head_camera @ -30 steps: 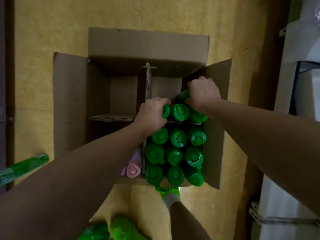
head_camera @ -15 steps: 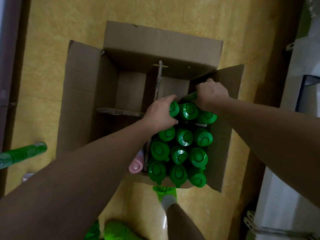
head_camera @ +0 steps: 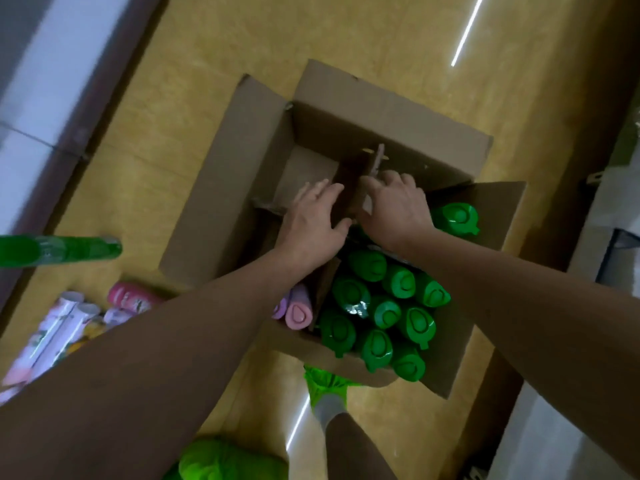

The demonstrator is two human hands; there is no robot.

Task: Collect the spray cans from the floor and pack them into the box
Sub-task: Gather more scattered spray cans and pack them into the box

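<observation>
An open cardboard box sits on the yellow floor, split by a cardboard divider. Several green-capped spray cans stand packed in its near right compartment. One more green can stands in the far right compartment. Pink-capped cans stand in the near left compartment. My left hand lies flat with fingers spread over the divider's left side. My right hand rests on the divider's top just right of it, holding no can. The far left compartment looks empty.
A green can lies on the floor at the left. A cluster of pink and white cans lies nearer me on the left. My feet in green slippers stand by the box's near edge. White furniture lines the right.
Both hands have let go of the green cans and moved up onto the divider. The view has swung, bringing the floor cans at the left into sight.
</observation>
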